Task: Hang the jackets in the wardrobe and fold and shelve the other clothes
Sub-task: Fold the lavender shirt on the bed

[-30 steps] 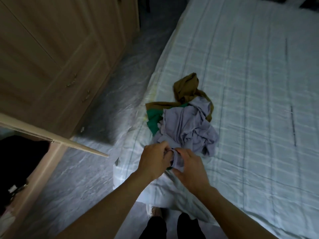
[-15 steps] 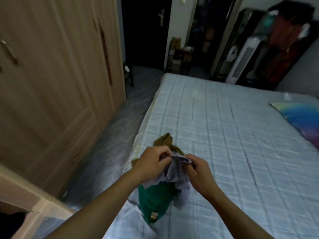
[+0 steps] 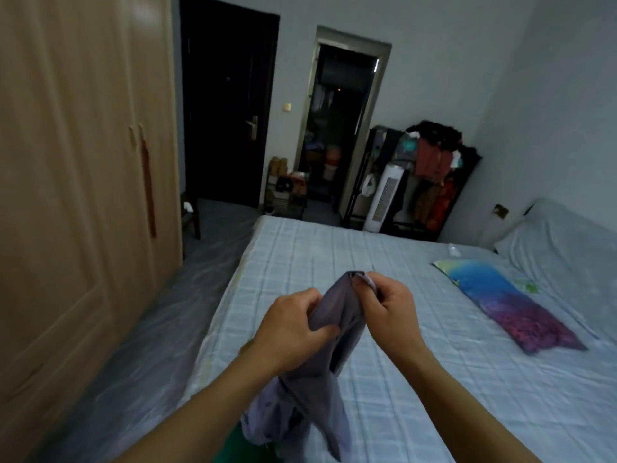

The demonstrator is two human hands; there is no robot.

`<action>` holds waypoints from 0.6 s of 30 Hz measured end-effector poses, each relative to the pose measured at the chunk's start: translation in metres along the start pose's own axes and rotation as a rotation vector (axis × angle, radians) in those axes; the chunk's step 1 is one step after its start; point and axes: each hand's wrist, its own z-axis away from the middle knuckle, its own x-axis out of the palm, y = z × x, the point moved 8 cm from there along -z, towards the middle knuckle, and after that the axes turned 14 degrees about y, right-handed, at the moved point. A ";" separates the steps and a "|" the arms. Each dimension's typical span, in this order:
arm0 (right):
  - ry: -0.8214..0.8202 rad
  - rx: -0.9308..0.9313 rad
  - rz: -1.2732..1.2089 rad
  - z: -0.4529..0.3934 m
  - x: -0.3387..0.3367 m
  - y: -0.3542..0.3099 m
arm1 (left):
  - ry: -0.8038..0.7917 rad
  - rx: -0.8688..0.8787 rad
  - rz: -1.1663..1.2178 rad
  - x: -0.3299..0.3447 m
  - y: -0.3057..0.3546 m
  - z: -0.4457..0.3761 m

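Observation:
A lilac-grey garment (image 3: 334, 362) hangs in front of me over the near edge of the bed (image 3: 417, 362). My left hand (image 3: 293, 329) pinches its cloth at mid-height. My right hand (image 3: 387, 309) grips its top edge a little higher, to the right. The lower part of the garment droops in folds between my forearms. A strip of green cloth (image 3: 230, 449) shows under it at the bottom edge of the view. The brown garment from before is hidden. The wooden wardrobe (image 3: 76, 202) stands along the left wall, its doors closed here.
A colourful pillow (image 3: 510, 305) lies on the right of the bed and a white pillow (image 3: 561, 238) at its head. Beyond the bed stand a loaded clothes rack (image 3: 430, 175), a white tower fan (image 3: 384, 198), a dark door (image 3: 230, 118) and an open doorway (image 3: 337, 128).
Both hands have lifted the lilac-grey garment up off the pile and spread slightly apart. The view has tilted up from the bed to the room.

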 end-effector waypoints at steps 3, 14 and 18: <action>0.073 -0.024 0.000 -0.013 -0.025 -0.007 | 0.026 -0.035 -0.072 0.024 -0.001 0.002; 0.323 0.007 -0.085 -0.066 -0.173 0.021 | -0.083 -0.118 -0.232 0.107 -0.002 0.020; 0.388 0.034 -0.142 -0.085 -0.249 0.036 | 0.000 -0.141 -0.119 0.136 0.031 0.009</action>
